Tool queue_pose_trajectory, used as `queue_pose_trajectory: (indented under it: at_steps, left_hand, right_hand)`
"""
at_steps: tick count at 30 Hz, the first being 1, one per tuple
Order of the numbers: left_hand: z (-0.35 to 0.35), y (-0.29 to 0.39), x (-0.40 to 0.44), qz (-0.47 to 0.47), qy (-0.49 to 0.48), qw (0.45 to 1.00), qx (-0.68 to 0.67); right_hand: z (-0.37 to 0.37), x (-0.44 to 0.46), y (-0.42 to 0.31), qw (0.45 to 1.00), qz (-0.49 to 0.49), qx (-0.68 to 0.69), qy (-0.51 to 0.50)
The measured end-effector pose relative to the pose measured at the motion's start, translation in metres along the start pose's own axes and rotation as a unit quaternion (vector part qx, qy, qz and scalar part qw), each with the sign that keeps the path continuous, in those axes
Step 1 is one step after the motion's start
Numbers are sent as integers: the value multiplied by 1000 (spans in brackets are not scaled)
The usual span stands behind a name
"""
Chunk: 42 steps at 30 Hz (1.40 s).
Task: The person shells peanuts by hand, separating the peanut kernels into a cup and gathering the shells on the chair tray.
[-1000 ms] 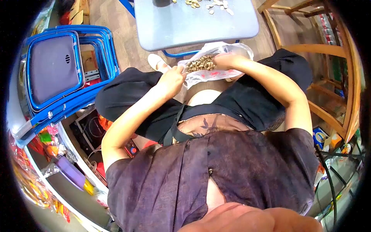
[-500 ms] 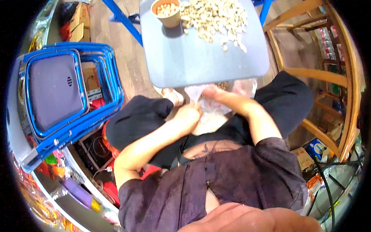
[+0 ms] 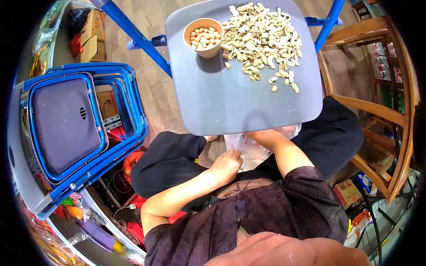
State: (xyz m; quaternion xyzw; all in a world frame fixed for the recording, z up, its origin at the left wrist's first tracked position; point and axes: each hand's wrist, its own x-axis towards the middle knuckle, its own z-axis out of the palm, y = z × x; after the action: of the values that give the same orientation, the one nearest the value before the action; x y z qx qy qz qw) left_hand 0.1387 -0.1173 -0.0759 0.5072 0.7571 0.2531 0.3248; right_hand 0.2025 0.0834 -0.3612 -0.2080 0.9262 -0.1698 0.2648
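Observation:
My left hand (image 3: 227,166) is closed on the edge of a thin, clear plastic bag (image 3: 254,153) with red print, resting in my lap. My right hand (image 3: 262,136) reaches into the bag's opening under the near edge of the grey seat-like tabletop (image 3: 248,106); its fingers are hidden there. On that top stands a paper cup (image 3: 207,52) with shelled peanuts (image 3: 205,37) inside. To its right lies a wide heap of peanut shells (image 3: 262,42), with a few loose pieces nearer me.
Folded blue-framed stools (image 3: 66,124) lean at the left. A wooden chair (image 3: 370,104) stands at the right. Blue legs (image 3: 137,37) flank the grey top. Boxes (image 3: 347,193) and cables lie at the lower right; a shelf with packets runs along the lower left.
The view has shifted, so the grey top sits lower and covers more of the bag. My right hand has gone deeper, out of sight under the edge. My left hand keeps holding the bag.

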Motion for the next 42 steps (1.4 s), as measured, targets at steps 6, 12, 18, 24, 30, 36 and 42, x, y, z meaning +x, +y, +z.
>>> queue_pose_trajectory:
  at_steps: [6, 12, 18, 24, 30, 36, 42]
  left_hand:
    - [1, -3, -5, -7, -9, 999, 34]
    - [-7, 2, 2, -23, -7, 992, 126]
    - [-62, 40, 54, 144, 179, 970, 84]
    - [-80, 44, 147, 265, 93, 939, 199]
    - [-118, 16, 198, 243, 98, 901, 346]
    - [-160, -10, 204, 186, 93, 868, 451]
    - [-162, 12, 169, 160, 235, 914, 288]
  right_hand:
    - [-10, -13, 0, 999, -8, -12, -33]
    - [-31, -19, 0, 996, -28, -39, -76]
    - [-78, -40, -3, 985, -61, -78, -141]
    - [-122, -71, -11, 953, -160, -73, -247]
    - [-269, -153, -55, 920, -19, 300, -250]
    - [-330, -175, -44, 877, -37, 458, -143]
    - [-365, -137, -29, 933, -69, 298, 189]
